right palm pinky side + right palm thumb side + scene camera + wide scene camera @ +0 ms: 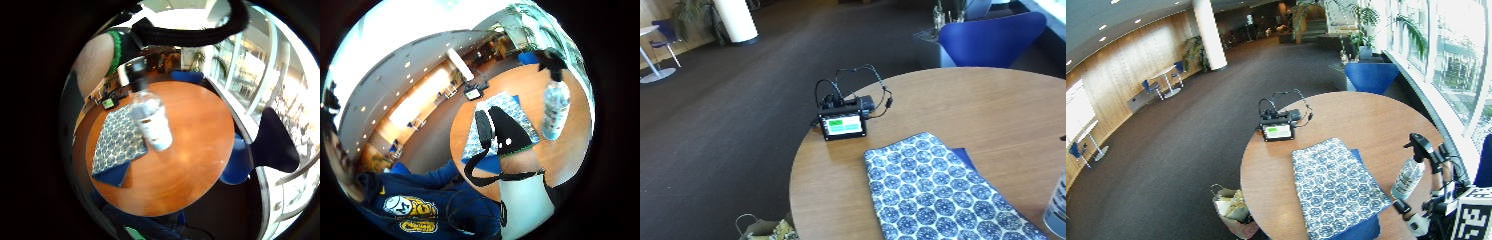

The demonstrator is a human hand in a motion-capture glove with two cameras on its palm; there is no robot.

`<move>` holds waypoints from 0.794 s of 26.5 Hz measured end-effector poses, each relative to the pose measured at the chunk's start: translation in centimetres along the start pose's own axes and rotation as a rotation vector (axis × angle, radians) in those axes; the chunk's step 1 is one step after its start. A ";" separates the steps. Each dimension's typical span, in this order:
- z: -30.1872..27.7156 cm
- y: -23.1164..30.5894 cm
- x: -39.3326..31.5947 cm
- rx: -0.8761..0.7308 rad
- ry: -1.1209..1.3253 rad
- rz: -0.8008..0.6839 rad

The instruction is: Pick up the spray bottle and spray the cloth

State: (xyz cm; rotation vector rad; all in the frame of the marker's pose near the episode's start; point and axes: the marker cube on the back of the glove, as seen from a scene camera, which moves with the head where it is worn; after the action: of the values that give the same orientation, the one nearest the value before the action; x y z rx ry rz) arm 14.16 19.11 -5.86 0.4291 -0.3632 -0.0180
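Observation:
A clear spray bottle [1409, 176] with a black trigger head stands upright on the round wooden table [1359, 120], just off the right edge of a blue-and-white patterned cloth [1335, 187] that lies flat. My gloved right hand [1435, 205] hovers beside the bottle near the table's right edge, palm facing it, and holds nothing. In the palm views the bottle [150, 117] [555, 102] stands a short way off with the cloth [120, 140] behind it, and the gloved thumb [502, 132] sticks out straight. The outside view catches only the bottle's edge [1058, 205] beside the cloth [939, 195].
A small black device with a green screen [842, 125] and looped cables sits at the table's far left edge. A plain blue sheet [1359, 230] peeks from under the cloth. A blue chair [993, 37] stands behind the table, and a bag [1232, 210] sits on the floor.

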 end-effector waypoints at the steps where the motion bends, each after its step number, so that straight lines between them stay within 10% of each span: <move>1: -0.2 -0.4 1.6 0.010 -0.033 0.028; 21: 5.1 -7.9 10.5 -0.037 -0.758 0.247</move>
State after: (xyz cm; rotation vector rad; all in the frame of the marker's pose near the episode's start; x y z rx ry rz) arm 22.64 8.86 -1.20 0.3251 -1.1586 0.0555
